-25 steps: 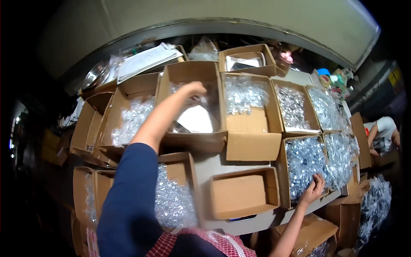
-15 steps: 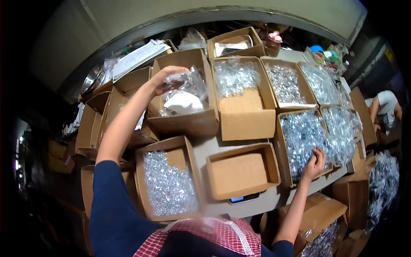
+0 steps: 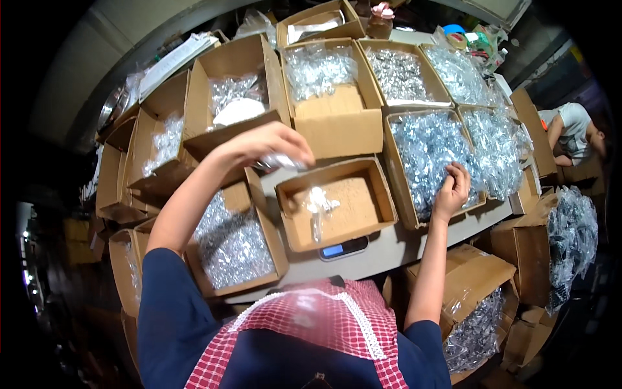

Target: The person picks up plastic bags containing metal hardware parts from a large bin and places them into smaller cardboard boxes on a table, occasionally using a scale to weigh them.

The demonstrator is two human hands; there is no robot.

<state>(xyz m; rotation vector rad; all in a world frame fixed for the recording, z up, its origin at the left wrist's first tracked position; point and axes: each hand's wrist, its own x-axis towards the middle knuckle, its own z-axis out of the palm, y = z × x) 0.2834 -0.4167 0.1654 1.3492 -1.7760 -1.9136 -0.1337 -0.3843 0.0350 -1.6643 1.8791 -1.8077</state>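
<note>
Silvery, shiny clear-plastic packet (image 3: 280, 162), blurred, is held in the person's left hand (image 3: 275, 144), whose bent fingers close over it from above. It appears just beyond the far left corner of a shallow brown cardboard tray (image 3: 363, 231); its long axis runs roughly sideways, one end pointing right and tipped slightly toward the near edge of the tabletop (image 3: 389, 244).

Inside the tray, small whitish clear packets (image 3: 321, 201) lie left of the middle, with one narrow clear strip (image 3: 317, 228) running lengthwise toward the near wall. A grey digital scale (image 3: 355, 247) with a lit blue display shows along the tray's near edge.

The right hand (image 3: 453, 188) rests at the near right part of a brown box (image 3: 402, 206) filled with bluish-silver plastic packets (image 3: 431, 152), by the tabletop's right side. Its fingers are curled; whether they pinch a packet, I cannot tell.
</note>
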